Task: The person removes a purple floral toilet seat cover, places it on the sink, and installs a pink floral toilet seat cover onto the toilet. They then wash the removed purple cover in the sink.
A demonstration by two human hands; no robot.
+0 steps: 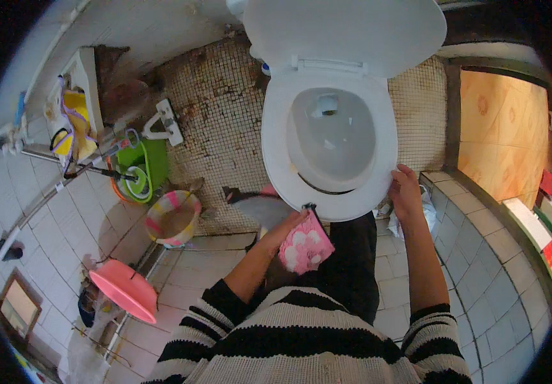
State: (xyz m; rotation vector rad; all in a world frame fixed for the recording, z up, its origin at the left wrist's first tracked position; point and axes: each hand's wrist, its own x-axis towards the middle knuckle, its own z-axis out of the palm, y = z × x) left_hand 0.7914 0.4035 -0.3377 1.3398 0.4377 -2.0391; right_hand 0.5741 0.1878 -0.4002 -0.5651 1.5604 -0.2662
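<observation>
Now left hand (283,232) grips pink cloth (306,244) — right hand (405,192) clasps toilet seat (378,160).

Floor: small mosaic tile (218,102), stained dark, under and around the white toilet (330,192); larger pale tiles (205,262) nearer the person. Toilet base stands on the mosaic, just beyond the right hand's fingers (405,176). Left of the left hand's fingers (295,221): striped multicolour basin (172,219), then green bucket (140,168). Pink basin (124,291) farther left, low. Crumpled white bag (429,214) beside the right fingers.
</observation>
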